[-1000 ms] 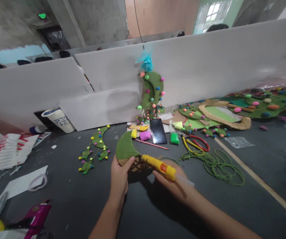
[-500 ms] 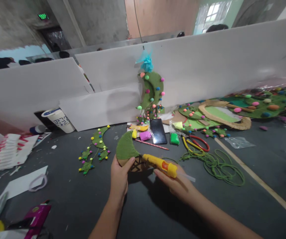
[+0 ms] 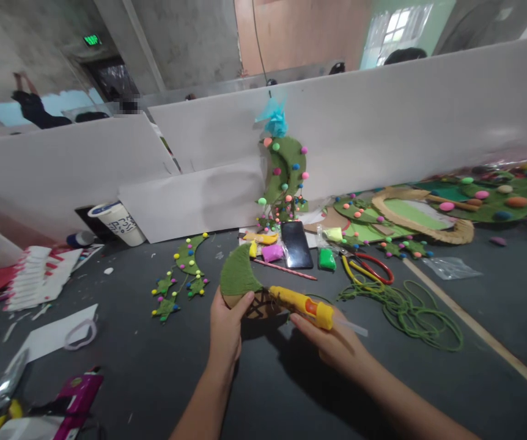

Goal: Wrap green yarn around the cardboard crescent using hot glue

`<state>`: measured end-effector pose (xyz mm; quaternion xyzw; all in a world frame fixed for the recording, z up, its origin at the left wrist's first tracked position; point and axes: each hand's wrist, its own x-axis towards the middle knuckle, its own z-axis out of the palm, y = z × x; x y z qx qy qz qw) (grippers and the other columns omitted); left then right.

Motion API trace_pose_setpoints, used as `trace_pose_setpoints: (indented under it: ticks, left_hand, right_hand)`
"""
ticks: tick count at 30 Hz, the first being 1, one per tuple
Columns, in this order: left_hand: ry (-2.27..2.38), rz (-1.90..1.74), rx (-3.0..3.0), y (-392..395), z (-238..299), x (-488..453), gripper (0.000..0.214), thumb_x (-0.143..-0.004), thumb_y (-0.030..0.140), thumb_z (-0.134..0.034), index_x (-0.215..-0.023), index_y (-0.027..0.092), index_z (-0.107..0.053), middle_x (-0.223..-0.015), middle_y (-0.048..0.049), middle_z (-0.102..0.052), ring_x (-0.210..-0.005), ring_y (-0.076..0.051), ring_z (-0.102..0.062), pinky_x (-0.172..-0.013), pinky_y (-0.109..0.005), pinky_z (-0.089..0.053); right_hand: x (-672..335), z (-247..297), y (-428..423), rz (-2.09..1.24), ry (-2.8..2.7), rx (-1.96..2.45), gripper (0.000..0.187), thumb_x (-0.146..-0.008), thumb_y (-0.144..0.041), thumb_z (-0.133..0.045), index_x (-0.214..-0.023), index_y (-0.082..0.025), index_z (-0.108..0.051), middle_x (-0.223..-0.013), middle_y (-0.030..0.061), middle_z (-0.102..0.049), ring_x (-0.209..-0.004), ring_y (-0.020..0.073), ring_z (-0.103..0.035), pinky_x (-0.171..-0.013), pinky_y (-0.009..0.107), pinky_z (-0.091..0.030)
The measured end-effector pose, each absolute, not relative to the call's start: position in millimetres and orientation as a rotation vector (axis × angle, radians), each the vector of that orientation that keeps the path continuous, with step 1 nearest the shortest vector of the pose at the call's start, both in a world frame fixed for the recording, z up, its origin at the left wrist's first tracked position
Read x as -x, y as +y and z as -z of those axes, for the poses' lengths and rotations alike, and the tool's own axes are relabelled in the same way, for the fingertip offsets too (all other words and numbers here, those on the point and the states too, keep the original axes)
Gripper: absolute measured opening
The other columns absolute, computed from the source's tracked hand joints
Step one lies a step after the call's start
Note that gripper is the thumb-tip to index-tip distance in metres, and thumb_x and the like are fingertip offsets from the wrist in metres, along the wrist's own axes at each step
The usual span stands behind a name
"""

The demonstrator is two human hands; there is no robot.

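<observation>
My left hand (image 3: 227,324) grips a cardboard crescent (image 3: 240,276) at its lower left edge, thumb on its face. Green yarn wraps the upper part of the crescent; the lower part is bare brown cardboard with dark criss-cross lines. In my right hand (image 3: 337,341) is a yellow hot glue gun (image 3: 304,305), a clear glue stick poking out of its back end. Its nozzle points left and lies at or very close to the crescent's inner edge; I cannot tell if they touch. A loose tangle of green yarn (image 3: 410,315) lies to the right of my right hand.
Beyond my hands lie a phone (image 3: 296,244), a pink striped pencil (image 3: 286,269), clay packets (image 3: 326,259) and red-and-yellow-handled pliers (image 3: 368,267). A decorated green crescent with stars (image 3: 190,255) lies left. A finished moon ornament (image 3: 291,165) hangs before the white partition (image 3: 383,122).
The whole view has shifted slightly, so things appear a little further right and lower. Both hands keep their hold on crescent and glue gun. A person at the back left now has raised arms.
</observation>
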<state>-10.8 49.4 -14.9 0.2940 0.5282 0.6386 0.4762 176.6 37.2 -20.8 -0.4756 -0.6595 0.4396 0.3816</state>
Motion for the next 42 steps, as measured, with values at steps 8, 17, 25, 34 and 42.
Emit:
trace_pose_setpoints:
  ticks: [8,17,25,34,42]
  left_hand:
    - [1.291,-1.565,-0.762,48.8,18.5,13.2,0.05,-0.061,0.024,-0.079,-0.107,0.017,-0.061,-0.091,-0.0041,-0.072,-0.077,-0.017,-0.068,-0.076,-0.031,-0.053]
    - [1.359,-1.548,-0.879,51.8,23.7,17.3,0.042,-0.06,0.023,-0.08,-0.098,0.016,-0.066,-0.087,-0.0043,-0.073,-0.077,-0.018,-0.067,-0.074,-0.029,-0.052]
    - [1.44,-1.806,-0.727,65.6,29.5,47.4,0.044,-0.063,0.025,-0.078,-0.103,0.018,-0.062,-0.088,-0.003,-0.072,-0.073,-0.015,-0.067,-0.072,-0.028,-0.053]
    - [1.318,-1.839,-0.619,64.1,15.9,45.6,0.045,-0.061,0.022,-0.079,-0.103,0.018,-0.062,-0.087,-0.0038,-0.073,-0.074,-0.016,-0.069,-0.071,-0.028,-0.054]
    - [1.205,-1.734,-0.616,58.8,12.6,29.3,0.054,-0.059,0.021,-0.082,-0.109,0.019,-0.062,-0.089,-0.003,-0.074,-0.075,-0.016,-0.069,-0.076,-0.03,-0.053]
  right_hand:
    - [-177.4,25.3,38.1,-1.145,-1.68,1.243,0.028,-0.084,-0.045,-0.054,-0.078,-0.019,-0.065,-0.07,0.0028,-0.065,-0.062,0.0184,-0.059,-0.063,0.032,-0.051]
    - [-178.6,30.4,44.0,-0.892,-1.729,1.271,0.019,-0.083,-0.041,-0.057,-0.082,-0.023,-0.064,-0.072,0.0025,-0.066,-0.064,0.0205,-0.061,-0.062,0.032,-0.051]
    - [-178.7,7.7,34.0,-0.945,-2.05,1.089,0.016,-0.082,-0.028,-0.052,-0.068,-0.022,-0.046,-0.067,-0.0011,-0.053,-0.059,0.0144,-0.051,-0.054,0.024,-0.041]
    - [-148.7,28.4,7.3,-0.931,-2.575,0.949,0.02,-0.071,-0.018,-0.057,-0.091,-0.017,-0.058,-0.099,0.0073,-0.057,-0.088,0.0205,-0.053,-0.079,0.029,-0.042]
    - [-186.2,18.6,52.8,-0.532,-2.545,1.148,0.017,-0.085,-0.011,-0.048,-0.088,-0.017,-0.064,-0.083,0.0052,-0.061,-0.078,0.0178,-0.054,-0.072,0.028,-0.038]
